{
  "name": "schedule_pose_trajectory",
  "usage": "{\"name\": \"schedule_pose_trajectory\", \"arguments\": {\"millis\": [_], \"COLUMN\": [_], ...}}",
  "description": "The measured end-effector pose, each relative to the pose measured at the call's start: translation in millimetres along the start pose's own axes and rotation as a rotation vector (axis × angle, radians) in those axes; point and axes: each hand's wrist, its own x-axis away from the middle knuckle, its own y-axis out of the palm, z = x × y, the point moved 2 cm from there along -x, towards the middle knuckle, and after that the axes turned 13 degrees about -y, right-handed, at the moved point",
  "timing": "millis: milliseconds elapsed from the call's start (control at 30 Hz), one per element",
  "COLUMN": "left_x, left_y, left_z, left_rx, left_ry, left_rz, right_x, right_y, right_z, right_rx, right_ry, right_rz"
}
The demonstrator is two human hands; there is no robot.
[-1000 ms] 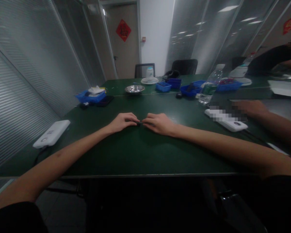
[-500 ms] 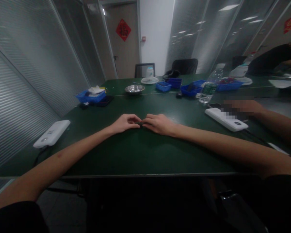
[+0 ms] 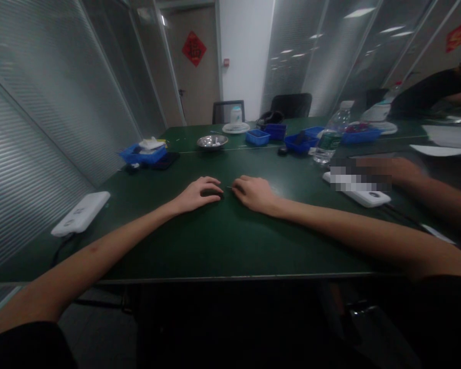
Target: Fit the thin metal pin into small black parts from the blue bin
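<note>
My left hand [image 3: 198, 195] rests over the green table [image 3: 223, 246], its thumb and fingers spread in a C shape with nothing visible between them. Across a small gap to its right, my right hand [image 3: 255, 193] is closed in a pinch, knuckles up. From its fingertips a thin, pale sliver [image 3: 229, 187] points toward the left hand. The sliver is too small to name, and the fingers hide the rest of it.
A white power bank [image 3: 80, 212] lies at left, another [image 3: 355, 189] at right beside another person's hand. Farther back stand a metal bowl [image 3: 212, 142], a blue tray [image 3: 143, 155], several blue bins [image 3: 258, 137] and a water bottle [image 3: 333, 133].
My left fingers have opened and come apart from the right hand. The small dark thing between both hands no longer shows there; a pale sliver now shows at my right fingertips.
</note>
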Motion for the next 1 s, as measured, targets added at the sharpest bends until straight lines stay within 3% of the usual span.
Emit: {"name": "schedule_pose_trajectory", "arguments": {"millis": [267,433,567,833,1000], "left_x": [1,-2,-2,20,33], "left_y": [-1.8,-13.2,-37.8,-96.4,-117.7], "left_z": [8,-11,-50,-157,-193], "left_rx": [-0.060,-0.125,-0.252,-0.603,-0.733], "left_ry": [0.116,0.095,-0.017,-0.327,-0.552], "left_rz": [-0.068,-0.054,0.019,0.234,0.344], "right_x": [1,2,2,2,1], "right_y": [-1,-3,-4,-3,-1], "right_z": [1,0,1,1,2], "right_rx": [-0.020,-0.045,-0.061,-0.054,-0.052], "right_ry": [0.001,0.008,0.000,-0.005,-0.015], "right_rz": [0.013,-0.001,-0.010,-0.015,-0.009]}}
